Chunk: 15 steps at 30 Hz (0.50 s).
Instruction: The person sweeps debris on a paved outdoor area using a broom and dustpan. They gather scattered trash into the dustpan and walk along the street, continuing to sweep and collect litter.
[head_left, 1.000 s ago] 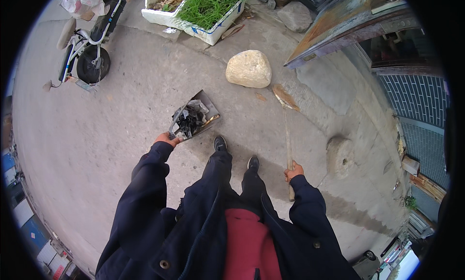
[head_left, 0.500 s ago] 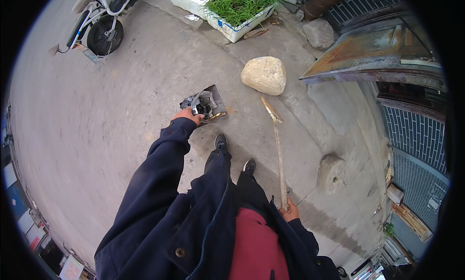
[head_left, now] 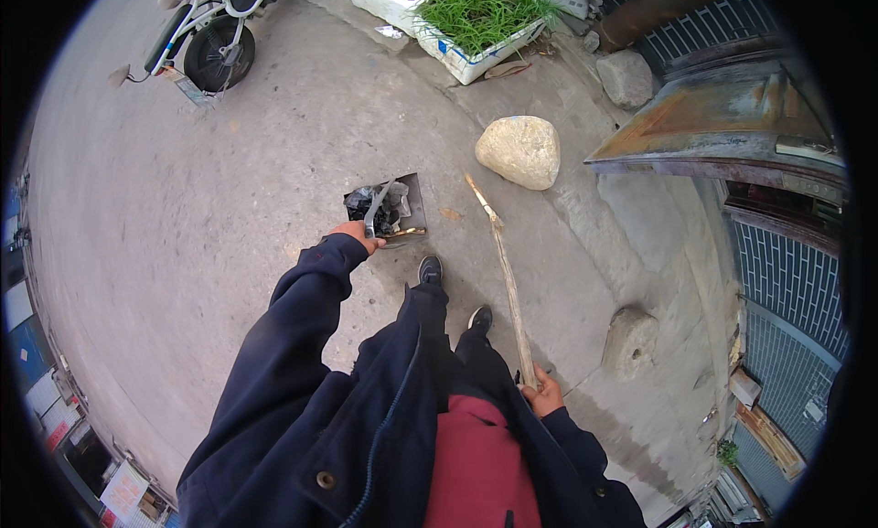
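Gripping dustpan (head_left: 416,197) by handle (head_left: 371,219), left hand (head_left: 359,236) curled round it; pan ahead of my shoes (head_left: 430,270), black-and-grey litter (head_left: 396,203) already inside. Right hand (head_left: 546,396) wrapped round wooden-handled broom (head_left: 508,281), far end near boulder (head_left: 519,153). Whether more sweeping remains, can't tell.

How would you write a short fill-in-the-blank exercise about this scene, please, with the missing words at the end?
The left hand grips a dustpan by its ____.
The right hand holds a tool whose long shaft is made of ____.
The colour of the grass is ____.
Missing words: handle; wood; green.
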Available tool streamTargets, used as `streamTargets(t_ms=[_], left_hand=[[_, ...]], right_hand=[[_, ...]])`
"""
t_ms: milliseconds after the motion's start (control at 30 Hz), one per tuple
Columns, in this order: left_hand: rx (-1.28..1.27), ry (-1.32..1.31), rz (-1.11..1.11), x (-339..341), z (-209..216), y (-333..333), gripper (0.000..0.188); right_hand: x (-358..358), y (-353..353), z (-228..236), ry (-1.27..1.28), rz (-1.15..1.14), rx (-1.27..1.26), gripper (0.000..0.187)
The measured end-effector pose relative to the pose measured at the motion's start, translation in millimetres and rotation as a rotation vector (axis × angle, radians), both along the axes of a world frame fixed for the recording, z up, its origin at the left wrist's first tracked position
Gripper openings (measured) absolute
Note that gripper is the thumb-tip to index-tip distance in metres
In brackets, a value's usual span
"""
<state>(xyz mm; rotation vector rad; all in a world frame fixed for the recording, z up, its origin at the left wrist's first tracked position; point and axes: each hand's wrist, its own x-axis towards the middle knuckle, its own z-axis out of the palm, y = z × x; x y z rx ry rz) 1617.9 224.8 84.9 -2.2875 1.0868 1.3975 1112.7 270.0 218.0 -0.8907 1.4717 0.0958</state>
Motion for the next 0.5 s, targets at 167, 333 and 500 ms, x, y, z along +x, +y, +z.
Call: streamTargets(t_ms=[167,333,500], left_hand=[[0.001,-0.001,0.141,6,-15,16,0.057],[-0.083,-0.007,0.138,7,-20,18,0.054],[-0.042,0.006,0.141,9,-16,15,0.057]], right_hand=[[18,0,-26,0.114,0.186,-0.239,0.053],[92,-27,-11,-0.105,-0.218,0.419,0.043],[107,-73,36,-0.309,-0.293,0.687,0.051]])
